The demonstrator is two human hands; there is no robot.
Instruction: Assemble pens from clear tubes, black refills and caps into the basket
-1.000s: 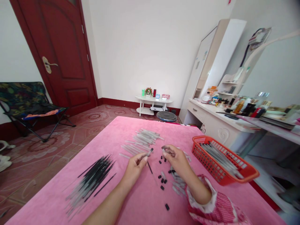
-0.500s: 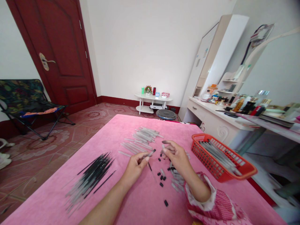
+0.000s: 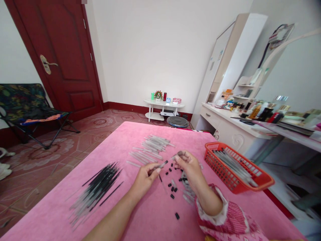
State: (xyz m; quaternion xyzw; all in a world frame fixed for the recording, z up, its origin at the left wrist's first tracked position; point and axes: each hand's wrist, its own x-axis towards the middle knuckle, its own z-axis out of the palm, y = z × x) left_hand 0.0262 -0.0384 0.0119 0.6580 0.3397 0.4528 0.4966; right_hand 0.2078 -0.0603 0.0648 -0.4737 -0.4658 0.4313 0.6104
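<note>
My left hand is closed round a pen barrel that points up and to the right. My right hand pinches a small clear piece right at the barrel's far tip. Both hands hover above a pink table. Small black caps lie scattered below the hands. A pile of black refills lies to the left. Clear barrels lie beyond the hands.
A red basket with assembled pens sits at the right of the table. Beyond it stands a white dresser with bottles. A folding chair, a red door and a small white side table are farther off.
My right hand has moved in toward the left hand, bringing its small piece up to the barrel's tip. The left hand has stayed nearly in place.
</note>
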